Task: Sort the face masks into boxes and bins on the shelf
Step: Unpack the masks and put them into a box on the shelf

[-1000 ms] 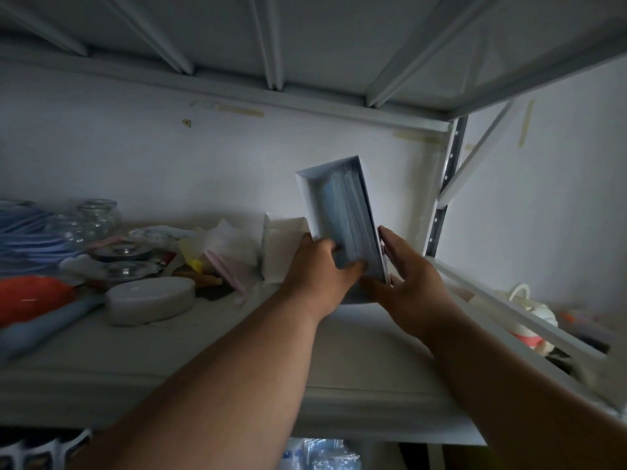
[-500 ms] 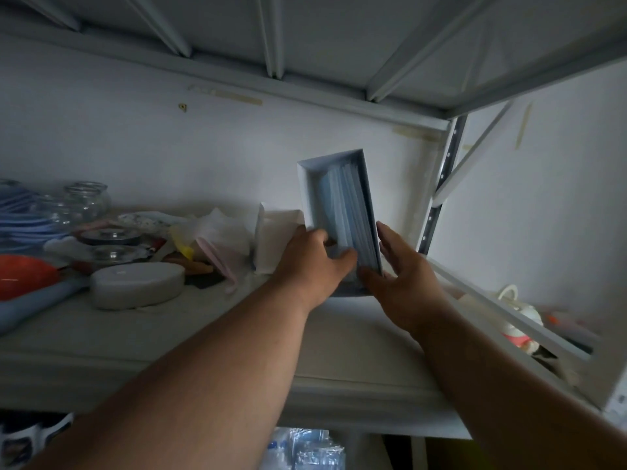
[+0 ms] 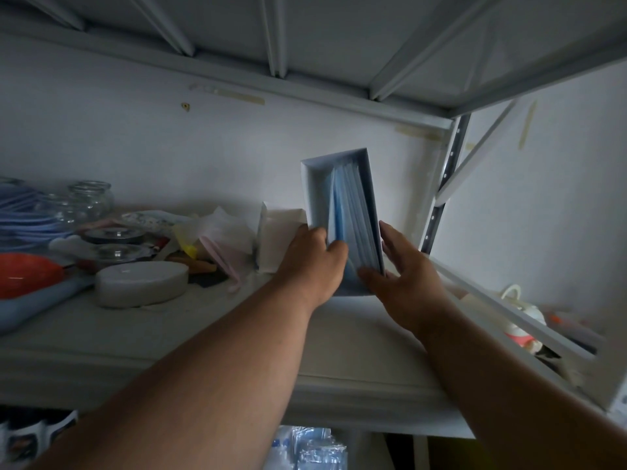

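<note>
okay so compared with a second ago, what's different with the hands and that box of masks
Little has changed. The white box stands a bit more upright against the wall than a second ago. The left hand still reaches into the blue masks, its fingers curled round the stack's front edge. The right hand still steadies the box's right side with straight fingers. The clutter on the shelf looks unmoved.

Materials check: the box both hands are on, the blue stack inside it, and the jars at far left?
Box: looks like thin white cardboard, matte, with crisp folded walls.
Blue stack: probably nonwoven mask fabric, soft thin sheets fanning apart.
Jars: clear glass, judging by see-through walls and highlights; plastic not ruled out.
</note>
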Demonstrator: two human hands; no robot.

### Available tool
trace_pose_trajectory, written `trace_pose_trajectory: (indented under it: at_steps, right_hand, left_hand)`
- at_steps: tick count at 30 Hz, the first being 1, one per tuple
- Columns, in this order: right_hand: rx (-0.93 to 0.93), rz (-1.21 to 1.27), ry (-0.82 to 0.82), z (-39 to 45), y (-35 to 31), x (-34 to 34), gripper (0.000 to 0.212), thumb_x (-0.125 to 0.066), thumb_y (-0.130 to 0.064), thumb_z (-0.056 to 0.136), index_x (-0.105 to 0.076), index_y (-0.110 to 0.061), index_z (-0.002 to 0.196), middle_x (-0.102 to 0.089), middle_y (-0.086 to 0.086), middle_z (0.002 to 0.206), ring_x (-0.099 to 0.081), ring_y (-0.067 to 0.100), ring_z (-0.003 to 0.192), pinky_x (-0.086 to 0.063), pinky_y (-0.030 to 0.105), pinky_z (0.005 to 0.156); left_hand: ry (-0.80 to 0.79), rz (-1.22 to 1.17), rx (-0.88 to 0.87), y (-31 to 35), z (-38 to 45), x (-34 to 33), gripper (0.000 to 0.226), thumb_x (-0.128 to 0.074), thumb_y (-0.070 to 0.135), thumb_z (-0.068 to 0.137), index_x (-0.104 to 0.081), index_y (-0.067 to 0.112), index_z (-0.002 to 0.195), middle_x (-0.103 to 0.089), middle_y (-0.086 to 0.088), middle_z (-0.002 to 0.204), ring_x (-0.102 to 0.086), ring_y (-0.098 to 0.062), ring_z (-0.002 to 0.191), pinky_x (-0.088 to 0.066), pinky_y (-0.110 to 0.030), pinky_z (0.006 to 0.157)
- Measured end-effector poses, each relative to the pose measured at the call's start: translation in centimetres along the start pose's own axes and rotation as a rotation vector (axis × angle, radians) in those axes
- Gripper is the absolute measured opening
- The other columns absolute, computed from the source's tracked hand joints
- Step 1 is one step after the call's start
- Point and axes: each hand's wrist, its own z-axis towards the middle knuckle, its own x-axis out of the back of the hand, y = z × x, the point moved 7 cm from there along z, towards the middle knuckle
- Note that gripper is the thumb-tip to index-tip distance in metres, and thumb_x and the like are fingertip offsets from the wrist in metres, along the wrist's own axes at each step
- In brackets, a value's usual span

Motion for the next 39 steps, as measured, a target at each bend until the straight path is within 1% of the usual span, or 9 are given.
trace_pose_trajectory:
  at_steps: [4,6,10,16,20,23,28,33,39]
  right_hand:
    - [0.005,0.029,-0.004,0.0,0.2,-0.1,0.084,-0.085,-0.026,0.091,-0.043,-0.041,0.163,-0.053,-0.022,0.160,-0.046,0.000,0.149,-0.050,0.046,0.119]
    - [0.007,0.049,-0.007,0.1,0.4,-0.1,0.086,-0.084,-0.033,0.086,-0.044,-0.043,0.162,-0.054,-0.024,0.159,-0.046,-0.003,0.149,-0.049,0.047,0.120]
    - [0.006,0.075,-0.016,0.1,0.4,-0.2,0.084,-0.086,-0.022,0.092,-0.045,-0.039,0.163,-0.055,-0.023,0.158,-0.046,-0.007,0.147,-0.048,0.044,0.122]
    - [0.002,0.065,-0.019,-0.1,0.0,-0.3,0.085,-0.086,-0.021,0.092,-0.043,-0.040,0.164,-0.052,-0.024,0.159,-0.046,-0.006,0.144,-0.047,0.022,0.112]
    - [0.015,0.041,-0.010,-0.1,-0.1,-0.2,0.082,-0.084,-0.019,0.094,-0.044,-0.040,0.163,-0.053,-0.028,0.156,-0.045,-0.029,0.125,-0.044,0.003,0.094]
    - [0.017,0.013,-0.001,-0.1,-0.1,-0.1,0.080,-0.082,-0.019,0.096,-0.044,-0.042,0.163,-0.053,-0.027,0.156,-0.045,-0.029,0.125,-0.047,0.016,0.102]
    - [0.006,-0.025,0.019,0.2,0.4,0.1,0.078,-0.079,-0.020,0.098,-0.042,-0.043,0.163,-0.054,-0.020,0.159,-0.047,0.003,0.149,-0.052,0.044,0.117]
    - [0.008,-0.030,0.016,0.5,0.9,0.1,0.076,-0.076,-0.023,0.097,-0.042,-0.043,0.163,-0.058,-0.017,0.157,-0.051,0.003,0.147,-0.052,0.048,0.117]
    - [0.002,0.026,-0.014,0.4,1.0,-0.2,0.078,-0.079,-0.022,0.096,-0.043,-0.044,0.162,-0.053,-0.025,0.159,-0.045,-0.002,0.150,-0.048,0.048,0.121]
  left_hand:
    - [0.009,-0.061,-0.018,0.0,0.1,0.0,0.035,-0.060,0.038,0.101,-0.051,0.019,0.073,-0.052,-0.012,0.093,-0.061,-0.041,0.103,-0.040,-0.035,0.078]
    - [0.002,-0.035,-0.068,-0.1,0.2,-0.3,0.039,-0.064,0.054,0.099,-0.069,0.015,0.103,-0.061,-0.007,0.113,-0.062,-0.025,0.106,-0.041,-0.029,0.085]
    - [0.018,0.011,-0.108,-0.2,0.0,-0.2,0.076,-0.068,0.066,0.093,-0.053,0.015,0.148,-0.055,-0.006,0.144,-0.056,-0.023,0.130,-0.040,-0.027,0.095]
    - [0.041,0.041,-0.120,-0.4,0.4,-0.3,0.075,-0.074,0.063,0.091,-0.053,0.015,0.144,-0.057,-0.006,0.135,-0.060,-0.026,0.125,-0.053,-0.035,0.099]
    - [0.020,0.021,-0.118,-0.2,0.3,-0.4,0.068,-0.071,0.056,0.096,-0.053,0.015,0.146,-0.055,-0.005,0.138,-0.058,-0.023,0.124,-0.046,-0.028,0.091]
    - [0.010,0.018,-0.131,-0.1,0.3,-0.4,0.063,-0.069,0.053,0.099,-0.053,0.015,0.147,-0.055,-0.006,0.140,-0.058,-0.025,0.127,-0.044,-0.027,0.093]
    - [-0.013,0.025,-0.126,0.1,0.1,-0.3,0.054,-0.064,0.048,0.104,-0.055,0.012,0.142,-0.056,-0.007,0.138,-0.058,-0.026,0.125,-0.041,-0.026,0.091]
    - [-0.030,-0.016,-0.044,-0.2,0.4,-0.6,0.030,-0.058,0.036,0.102,-0.057,0.010,0.117,-0.055,-0.010,0.119,-0.058,-0.027,0.102,-0.040,-0.025,0.069]
    - [0.002,-0.023,-0.113,-0.3,0.4,-0.6,0.067,-0.068,0.063,0.093,-0.058,0.017,0.141,-0.057,-0.005,0.138,-0.059,-0.024,0.125,-0.049,-0.034,0.102]
